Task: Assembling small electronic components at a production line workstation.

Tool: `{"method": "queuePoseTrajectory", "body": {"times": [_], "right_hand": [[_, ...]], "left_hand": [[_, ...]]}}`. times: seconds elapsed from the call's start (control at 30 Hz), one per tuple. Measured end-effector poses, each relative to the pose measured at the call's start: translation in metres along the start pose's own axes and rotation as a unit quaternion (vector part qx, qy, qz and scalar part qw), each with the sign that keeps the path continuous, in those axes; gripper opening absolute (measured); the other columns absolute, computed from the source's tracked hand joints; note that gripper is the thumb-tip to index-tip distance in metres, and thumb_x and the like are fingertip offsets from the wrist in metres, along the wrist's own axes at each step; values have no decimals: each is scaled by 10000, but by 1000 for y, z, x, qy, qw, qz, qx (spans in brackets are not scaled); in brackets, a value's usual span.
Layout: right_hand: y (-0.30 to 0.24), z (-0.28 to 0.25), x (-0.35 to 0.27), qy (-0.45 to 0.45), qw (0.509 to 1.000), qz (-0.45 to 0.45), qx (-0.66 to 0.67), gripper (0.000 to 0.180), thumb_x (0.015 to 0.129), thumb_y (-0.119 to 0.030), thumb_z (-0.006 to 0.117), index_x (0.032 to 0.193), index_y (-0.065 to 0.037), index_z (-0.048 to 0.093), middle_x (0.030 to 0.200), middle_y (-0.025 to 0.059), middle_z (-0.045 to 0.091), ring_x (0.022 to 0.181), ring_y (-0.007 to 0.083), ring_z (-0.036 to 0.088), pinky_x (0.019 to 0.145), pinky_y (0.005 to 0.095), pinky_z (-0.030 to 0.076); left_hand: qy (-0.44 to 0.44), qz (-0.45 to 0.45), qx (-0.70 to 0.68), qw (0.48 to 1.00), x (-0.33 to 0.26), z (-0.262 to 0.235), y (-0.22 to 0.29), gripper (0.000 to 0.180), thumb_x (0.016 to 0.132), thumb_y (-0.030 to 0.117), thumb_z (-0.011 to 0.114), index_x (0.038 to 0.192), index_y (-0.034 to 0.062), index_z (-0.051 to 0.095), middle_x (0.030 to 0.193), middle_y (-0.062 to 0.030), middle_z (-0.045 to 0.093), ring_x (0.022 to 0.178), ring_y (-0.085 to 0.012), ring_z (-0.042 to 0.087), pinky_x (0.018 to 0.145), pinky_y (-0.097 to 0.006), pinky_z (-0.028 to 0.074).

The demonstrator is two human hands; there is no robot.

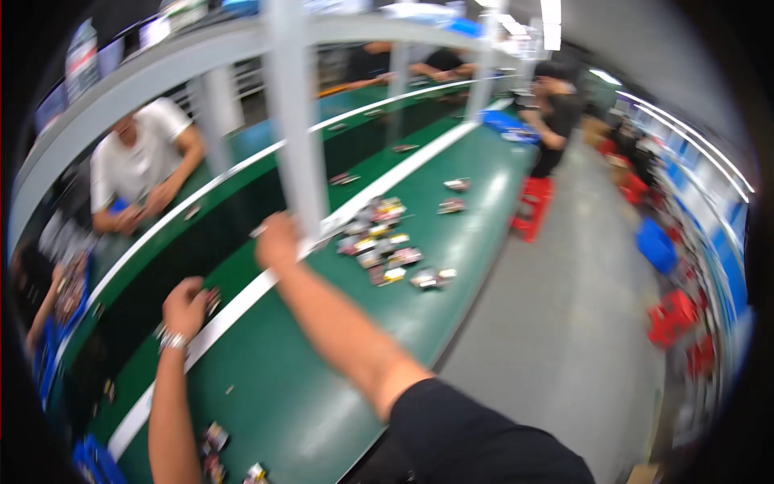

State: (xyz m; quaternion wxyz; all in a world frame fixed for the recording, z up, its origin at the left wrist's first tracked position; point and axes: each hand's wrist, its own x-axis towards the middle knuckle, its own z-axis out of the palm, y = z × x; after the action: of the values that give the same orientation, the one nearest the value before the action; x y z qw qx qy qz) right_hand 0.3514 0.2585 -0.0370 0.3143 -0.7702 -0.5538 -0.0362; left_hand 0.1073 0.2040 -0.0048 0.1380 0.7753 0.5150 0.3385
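The green worktop (270, 375) looks smooth and softly glossy; the heaped pieces (372, 242) on it are too blurred to tell their material. The wristband (172, 340) looks like shiny metal, the black sleeve (484, 431) matt cloth, the red stool (533, 206) plastic, the grey floor (548, 323) smooth.

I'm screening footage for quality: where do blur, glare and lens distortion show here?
Head view: blur softens both the left hand and right hand, and the small parts lack crisp edges; head view: ceiling lights look blown out, with pale sheen on the green table; head view: fisheye distortion bows the grey beam, and the corners go black.
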Motion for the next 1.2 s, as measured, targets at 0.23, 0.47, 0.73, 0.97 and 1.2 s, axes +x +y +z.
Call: {"method": "queuePoseTrajectory", "body": {"times": [0.23,0.47,0.73,0.97,1.2], "right_hand": [[22,-33,11,99,993,-49,52,300,854,-194,659,1067,-4,565,1038,188,588,1020,367,561,845,475,487],[-35,-49,-27,67,935,-136,322,321,767,-172,644,1031,9,625,912,215,629,913,388,580,837,485,453],[-93,-40,-107,49,854,-222,468,399,792,-108,676,1142,13,529,999,179,580,960,353,559,865,422,452],[-111,-56,-148,-46,828,-243,504,432,806,-96,672,1190,5,501,1085,177,552,1021,355,535,909,407,442],[-135,-44,-189,-146,788,-261,538,462,811,-73,647,1237,-1,485,1180,178,530,1129,348,504,1005,403,406]], "left_hand": [[100,-56,14,993,-40,-80,4,249,836,155,664,1057,42,673,955,-128,696,853,-244,659,773,-354,528],[28,30,130,991,-51,-48,-23,546,760,349,742,1190,32,625,1220,-184,621,1128,-358,584,1006,-419,441],[23,10,17,1000,-47,-35,-54,500,664,31,742,1150,45,626,1063,-119,635,973,-274,608,892,-373,495],[-5,61,20,998,-131,-81,-19,415,630,21,689,1035,13,596,998,-136,607,937,-315,561,864,-393,461],[-25,9,-4,1000,-197,-106,5,482,589,9,702,1057,14,583,1080,-161,594,984,-346,539,909,-414,445]]}}
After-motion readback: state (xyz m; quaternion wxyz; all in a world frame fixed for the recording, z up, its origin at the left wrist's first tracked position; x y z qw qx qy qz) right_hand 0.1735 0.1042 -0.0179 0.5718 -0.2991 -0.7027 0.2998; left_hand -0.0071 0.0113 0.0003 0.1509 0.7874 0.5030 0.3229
